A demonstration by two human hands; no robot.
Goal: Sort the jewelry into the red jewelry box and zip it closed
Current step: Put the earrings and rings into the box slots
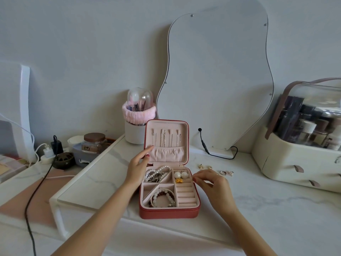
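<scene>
The red jewelry box (pixel 166 213) lies open on the white table, its pink lid upright with several thin chains hanging inside. Pearl strands (pixel 158 172) fill the top left compartment. Beaded bracelets (pixel 163 197) sit in the lower left one. Two pearl earrings (pixel 180 174) and a small gold piece (pixel 178 180) lie at top right above the ring rolls. My left hand (pixel 137 166) rests on the lid's left edge, fingers apart. My right hand (pixel 212 183) hovers at the box's right rim, thumb and finger pinched on something tiny that I cannot make out. Loose earrings and rings (pixel 224 172) lie on the table to the right.
A wavy mirror (pixel 217 80) leans on the wall behind the box. A white brush holder with a pink band (pixel 137 124) stands at back left. A cosmetics case (pixel 302 145) fills the right side. A black cable (pixel 36 191), chargers and a jar (pixel 94 143) crowd the left.
</scene>
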